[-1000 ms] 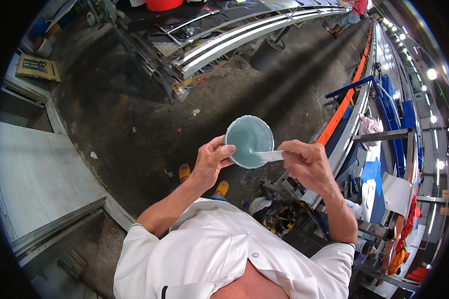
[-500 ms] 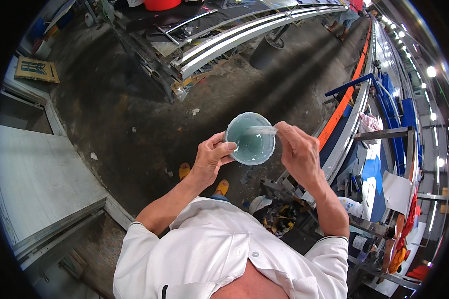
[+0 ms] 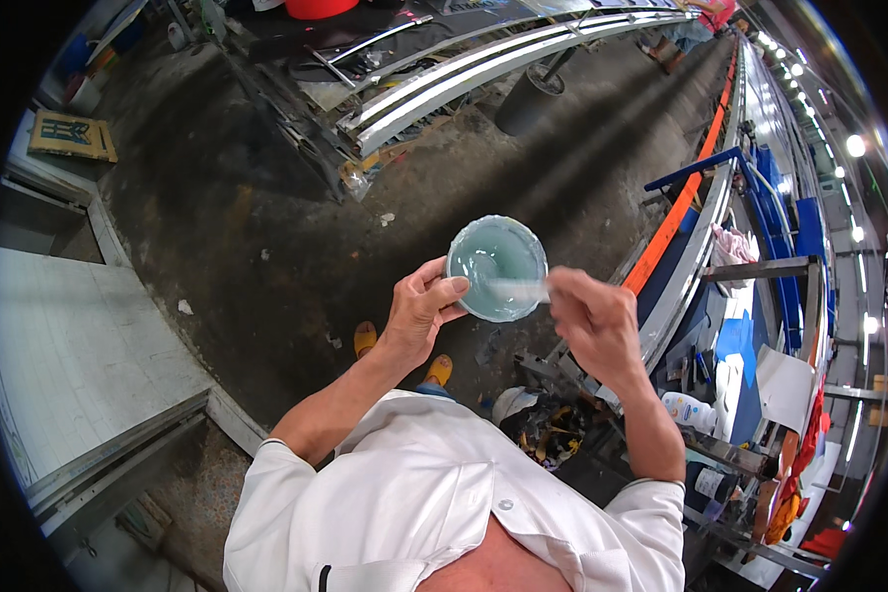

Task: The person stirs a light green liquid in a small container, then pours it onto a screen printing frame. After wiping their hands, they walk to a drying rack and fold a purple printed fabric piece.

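Observation:
My left hand (image 3: 416, 314) grips a round translucent plastic tub (image 3: 461, 235) by its left side, thumb over the rim and fingers beneath. Inside lies a glossy pale blue-green paste (image 3: 493, 255), some of it smeared up around the rim. My right hand (image 3: 597, 321), a little blurred, is closed on the end of a pale flat stirring stick (image 3: 519, 289). The stick reaches across the rim from the right, and its far end dips into the paste. The tub is held over the floor in front of my body, its mouth facing up.
To the right runs a long work table with an orange edge strip (image 3: 663, 237), a blue frame (image 3: 696, 172) and a white bottle (image 3: 689, 410). Another metal-railed table (image 3: 405, 120) stands ahead, near a dark bucket (image 3: 529, 103). White panel (image 3: 79, 365) at left; a person (image 3: 686, 35) far off.
My right hand has moved toward me, swinging the stick from the tub's upper part to its lower part. The tub has shifted up very slightly; my left hand keeps its grip.

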Motion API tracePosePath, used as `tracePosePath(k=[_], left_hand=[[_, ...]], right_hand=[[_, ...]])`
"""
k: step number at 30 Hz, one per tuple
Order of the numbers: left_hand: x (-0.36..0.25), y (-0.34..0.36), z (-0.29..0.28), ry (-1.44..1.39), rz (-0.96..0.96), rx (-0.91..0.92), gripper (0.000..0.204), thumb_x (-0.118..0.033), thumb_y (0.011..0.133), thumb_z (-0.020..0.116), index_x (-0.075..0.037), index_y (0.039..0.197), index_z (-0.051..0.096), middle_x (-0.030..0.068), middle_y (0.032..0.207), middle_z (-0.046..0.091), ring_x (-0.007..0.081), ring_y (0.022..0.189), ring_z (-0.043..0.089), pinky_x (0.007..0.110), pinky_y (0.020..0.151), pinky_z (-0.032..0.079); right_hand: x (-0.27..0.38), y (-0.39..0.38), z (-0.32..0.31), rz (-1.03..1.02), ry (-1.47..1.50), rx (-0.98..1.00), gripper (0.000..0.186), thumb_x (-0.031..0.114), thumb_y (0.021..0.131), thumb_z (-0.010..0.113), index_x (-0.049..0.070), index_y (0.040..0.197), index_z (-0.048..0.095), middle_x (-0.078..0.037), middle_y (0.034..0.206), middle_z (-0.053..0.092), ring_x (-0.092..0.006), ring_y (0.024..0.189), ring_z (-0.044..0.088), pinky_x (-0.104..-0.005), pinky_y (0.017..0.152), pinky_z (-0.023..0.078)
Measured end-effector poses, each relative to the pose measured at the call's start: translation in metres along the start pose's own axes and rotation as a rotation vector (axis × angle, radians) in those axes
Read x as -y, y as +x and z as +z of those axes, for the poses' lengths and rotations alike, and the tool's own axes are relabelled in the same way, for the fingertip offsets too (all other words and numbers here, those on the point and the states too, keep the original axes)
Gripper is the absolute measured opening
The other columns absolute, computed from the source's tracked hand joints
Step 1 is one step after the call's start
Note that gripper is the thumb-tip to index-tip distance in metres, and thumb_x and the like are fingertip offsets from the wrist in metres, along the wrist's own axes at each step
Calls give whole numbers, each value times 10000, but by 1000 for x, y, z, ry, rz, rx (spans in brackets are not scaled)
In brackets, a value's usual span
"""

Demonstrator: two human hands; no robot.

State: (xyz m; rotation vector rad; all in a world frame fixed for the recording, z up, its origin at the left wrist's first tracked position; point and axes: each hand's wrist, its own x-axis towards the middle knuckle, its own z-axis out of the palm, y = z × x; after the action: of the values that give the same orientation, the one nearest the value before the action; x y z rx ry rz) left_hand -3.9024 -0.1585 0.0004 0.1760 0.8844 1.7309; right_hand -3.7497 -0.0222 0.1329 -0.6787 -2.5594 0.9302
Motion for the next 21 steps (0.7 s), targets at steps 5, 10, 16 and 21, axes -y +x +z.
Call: tracePosePath(k=[5,10,16,21], left_hand=[[-8,0,3,17,34,-20,706,-345,763,768,51,1295,524,114,1142,628,189,1067,626,413,991,492],[-11,0,5,15,1,6,685,-325,772,762,58,1289,525,110,1131,632,183,1055,629,403,987,494],[-7,1,1,24,29,-40,599,-323,804,727,37,1248,548,125,1142,636,203,1070,639,419,1007,492],[-13,2,0,18,28,-12,596,-315,805,725,38,1251,545,130,1134,633,203,1067,639,414,996,502]], right_hand=[[0,6,-15,28,-116,41,251,-119,760,551,-1,972,616,-159,688,575,-309,595,582,-314,595,469],[-12,15,8,-47,-55,-108,198,-80,844,528,-13,981,654,-42,643,559,-94,545,531,-247,515,441],[7,2,-14,243,130,115,263,-87,793,541,10,1014,644,-64,620,558,-140,577,578,-270,551,462],[-10,18,-1,66,-35,-64,272,-100,781,515,-8,1002,645,-68,641,572,-133,554,564,-261,548,471]])
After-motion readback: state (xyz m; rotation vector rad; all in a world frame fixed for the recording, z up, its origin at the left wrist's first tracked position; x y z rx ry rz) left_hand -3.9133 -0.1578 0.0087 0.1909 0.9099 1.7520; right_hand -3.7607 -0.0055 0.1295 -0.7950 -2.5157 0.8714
